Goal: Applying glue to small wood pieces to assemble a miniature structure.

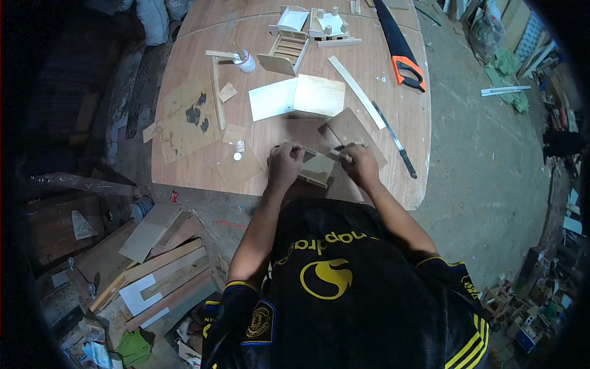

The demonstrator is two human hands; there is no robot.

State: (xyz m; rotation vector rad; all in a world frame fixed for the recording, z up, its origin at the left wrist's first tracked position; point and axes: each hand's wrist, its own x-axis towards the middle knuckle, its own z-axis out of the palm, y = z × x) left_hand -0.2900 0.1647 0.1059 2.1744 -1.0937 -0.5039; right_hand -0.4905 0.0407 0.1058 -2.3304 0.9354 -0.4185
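Note:
A small wooden panel with raised edge strips (317,170) is at the near edge of the table, between my hands. My left hand (285,163) has its fingers closed on the panel's left side. At the panel's right end, my right hand (361,165) pinches a small wooden strip (337,154); its fingers partly hide the strip, and I cannot tell if it touches the panel. A brown board (356,134) lies just beyond my right hand. Farther off are a white sheet (272,99) and a pale wooden sheet (319,95), one overlapping the other.
An orange-handled handsaw (409,72) lies at the far right. Near it are a long pale strip (356,91) and a thin saw blade (396,141). Small wooden furniture models (286,52) stand at the back. A tub with sticks (244,61) and a stained board (190,120) are left.

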